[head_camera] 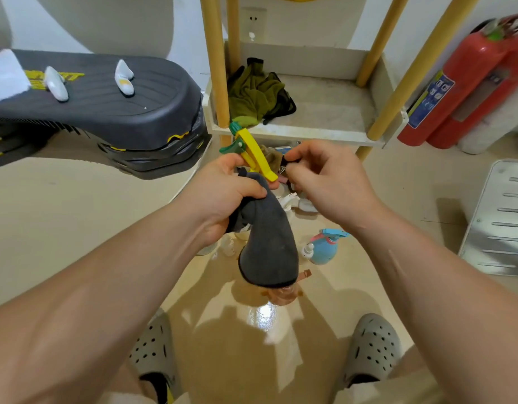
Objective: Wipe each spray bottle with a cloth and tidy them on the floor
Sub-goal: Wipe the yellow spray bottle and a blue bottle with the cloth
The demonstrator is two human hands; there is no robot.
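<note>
Clutter around a glossy beige floor [77,214]

A dark grey ribbed platform [106,103] juts in from far left, carrying two white oval pieces [124,77]. Far centre, a white shelf rack [295,137] on yellow poles holds a crumpled olive-green fabric bundle [255,94]. Red fire extinguishers [467,91] lean far right; a slotted metal panel [502,217] lies nearer right.

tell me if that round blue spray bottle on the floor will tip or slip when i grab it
The blue spray bottle looks squat and wide-bodied, so it probably stands steady. Its rounded smooth sides may be slippery; the neck seems safer. The small white bottle beside it could get knocked over.
</note>
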